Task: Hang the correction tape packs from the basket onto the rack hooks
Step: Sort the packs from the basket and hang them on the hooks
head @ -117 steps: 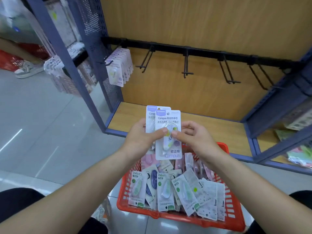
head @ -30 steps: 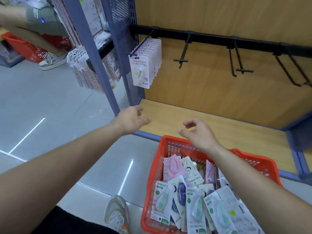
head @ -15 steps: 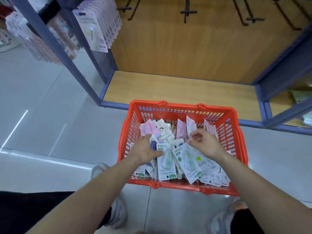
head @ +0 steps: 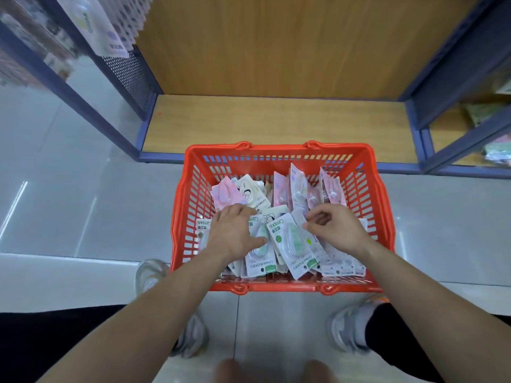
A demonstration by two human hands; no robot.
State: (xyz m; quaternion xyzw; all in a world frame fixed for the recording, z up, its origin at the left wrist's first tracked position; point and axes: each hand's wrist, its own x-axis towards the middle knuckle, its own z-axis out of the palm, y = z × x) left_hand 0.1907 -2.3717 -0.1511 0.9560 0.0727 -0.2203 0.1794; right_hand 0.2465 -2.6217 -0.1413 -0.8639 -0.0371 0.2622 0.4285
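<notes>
A red plastic basket (head: 276, 148) stands on the floor in front of the rack and holds several correction tape packs (head: 291, 244), white with green, pink or purple marks. My left hand (head: 235, 234) lies on the left packs, fingers spread forward and thumb on a green pack. My right hand (head: 336, 228) is over the right packs with curled fingers; thumb and forefinger touch a pack's edge, and I cannot tell whether they pinch it. A row of hung packs (head: 110, 31) shows at top left. The rack's hooks are out of view.
The rack's wooden bottom shelf (head: 276, 120) lies just behind the basket, framed by blue posts (head: 143, 125). A perforated blue side panel (head: 130, 70) stands at the left. My shoes (head: 349, 330) are on the grey tiled floor near the basket.
After hanging the two held packs, both hands dropped from the rack into the basket. In the last half second the view tilted down further and my left hand slid right over the packs.
</notes>
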